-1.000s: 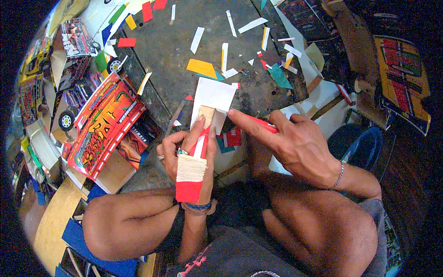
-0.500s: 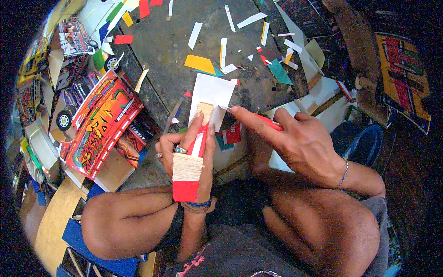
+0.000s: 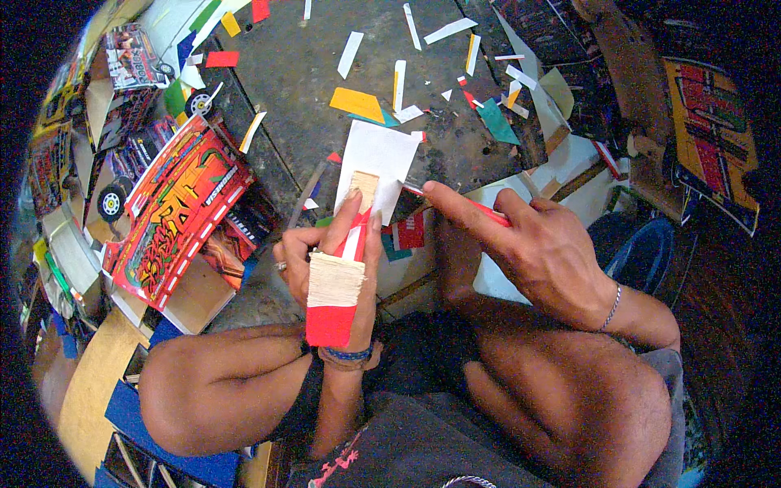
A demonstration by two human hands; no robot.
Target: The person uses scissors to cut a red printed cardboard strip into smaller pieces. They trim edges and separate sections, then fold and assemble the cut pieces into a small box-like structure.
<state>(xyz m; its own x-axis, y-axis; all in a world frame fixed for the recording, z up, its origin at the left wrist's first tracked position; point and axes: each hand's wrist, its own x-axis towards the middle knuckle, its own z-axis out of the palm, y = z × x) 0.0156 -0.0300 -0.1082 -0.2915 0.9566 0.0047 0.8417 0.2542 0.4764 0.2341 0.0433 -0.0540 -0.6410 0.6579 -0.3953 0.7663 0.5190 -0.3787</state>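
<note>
My left hand (image 3: pixel 329 252) is closed round a long piece of pale wood (image 3: pixel 335 281) with red and white bands and a red near end. Its narrow far end and my fingertips press on a sheet of white paper (image 3: pixel 378 150) at the near edge of the dark board. My right hand (image 3: pixel 541 236) grips a slim red-handled craft knife (image 3: pixel 492 215), index finger stretched along it. The thin blade points left, its tip at the paper's right edge. Whether it touches the paper I cannot tell.
Paper offcuts, among them a yellow piece (image 3: pixel 356 102) and a green piece (image 3: pixel 498 122), lie over the dark board (image 3: pixel 285 73). At left stand toy trucks, one with an orange-red printed panel (image 3: pixel 183 224). A yellow printed panel (image 3: pixel 716 138) is at far right.
My right hand and the knife have moved slightly right, and the blade tip has gone from over the paper to its right edge. My left hand keeps its hold on the wood.
</note>
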